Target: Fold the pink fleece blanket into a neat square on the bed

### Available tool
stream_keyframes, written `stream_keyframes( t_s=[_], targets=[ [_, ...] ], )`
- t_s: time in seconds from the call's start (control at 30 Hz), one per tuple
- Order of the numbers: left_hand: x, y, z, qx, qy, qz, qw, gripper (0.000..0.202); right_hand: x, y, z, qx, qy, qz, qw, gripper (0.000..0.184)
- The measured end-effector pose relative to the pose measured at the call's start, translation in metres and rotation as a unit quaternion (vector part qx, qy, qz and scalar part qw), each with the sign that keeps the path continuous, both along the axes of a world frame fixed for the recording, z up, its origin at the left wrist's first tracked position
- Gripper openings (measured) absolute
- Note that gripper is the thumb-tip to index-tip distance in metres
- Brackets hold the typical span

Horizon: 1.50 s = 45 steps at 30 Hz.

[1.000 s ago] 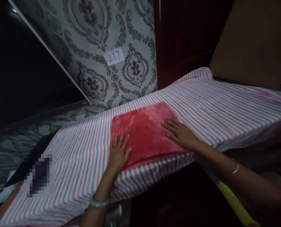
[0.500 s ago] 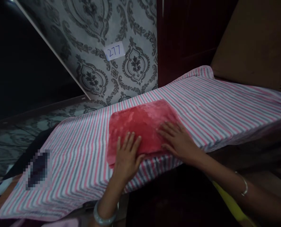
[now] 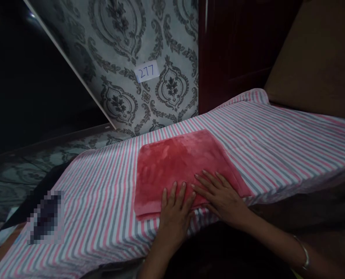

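A folded red cloth (image 3: 172,162) with a plush, velvety surface lies flat on a striped cover (image 3: 108,186) of pink, grey and white. My left hand (image 3: 175,213) rests on the cloth's near edge, palm down, fingers stretched toward the far side. Close beside it, my right hand (image 3: 221,193) lies flat on the near right part of the cloth with its fingers spread. Neither hand grips anything. The left thumb is partly hidden. At the near left corner the cloth's folded layers show.
Behind the covered surface stands a wall with patterned wallpaper (image 3: 120,104) and a paper marked 277 (image 3: 147,71). A large dark screen (image 3: 38,85) is at the left, a dark red door or panel (image 3: 230,58) at the back, and a brown board (image 3: 314,66) at the right.
Both hands have slid back across the red cloth toward its near edge, and the left hand has come closer to the right. The view has shifted slightly.
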<state>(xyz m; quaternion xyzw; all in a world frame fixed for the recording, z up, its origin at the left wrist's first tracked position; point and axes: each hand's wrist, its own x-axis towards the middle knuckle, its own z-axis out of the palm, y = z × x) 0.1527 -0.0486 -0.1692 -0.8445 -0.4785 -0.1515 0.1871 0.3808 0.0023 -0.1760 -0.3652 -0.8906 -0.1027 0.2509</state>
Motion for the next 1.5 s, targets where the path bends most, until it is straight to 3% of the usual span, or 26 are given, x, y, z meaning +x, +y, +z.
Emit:
stream_keyframes(
  t_s=[0.2,0.4,0.53,0.63,0.73,0.97,1.2,1.5],
  targets=[
    [-0.009,-0.008,0.007,0.003,-0.045,0.009,0.999,0.057,0.010,-0.007,0.003,-0.012,-0.004,-0.008,1.000,0.064],
    [-0.056,-0.031,0.004,0.032,-0.075,0.114,0.990,0.055,0.042,-0.017,-0.004,-0.014,0.020,-0.043,0.999,0.063],
    [-0.079,-0.043,0.005,0.051,-0.111,0.131,0.984,0.057,0.064,-0.021,-0.004,-0.005,0.048,-0.063,0.997,0.062],
    [-0.080,-0.040,0.013,0.080,-0.131,0.117,0.981,0.061,0.072,-0.020,0.000,-0.016,0.065,-0.075,0.995,0.064],
    [-0.076,-0.030,0.019,0.059,-0.098,0.097,0.989,0.064,0.077,-0.014,0.001,-0.032,0.060,-0.063,0.996,0.069],
    [-0.093,-0.017,0.006,-0.044,-0.122,0.024,0.991,0.051,0.091,-0.002,-0.013,-0.039,0.090,0.006,0.995,0.067],
    [-0.101,-0.017,0.006,-0.071,-0.155,0.028,0.985,0.049,0.086,-0.003,-0.020,-0.030,0.134,-0.002,0.991,0.067],
    [-0.103,-0.023,0.015,0.009,-0.146,0.076,0.986,0.052,0.096,-0.003,-0.003,-0.070,0.116,-0.011,0.991,0.064]
  ],
)
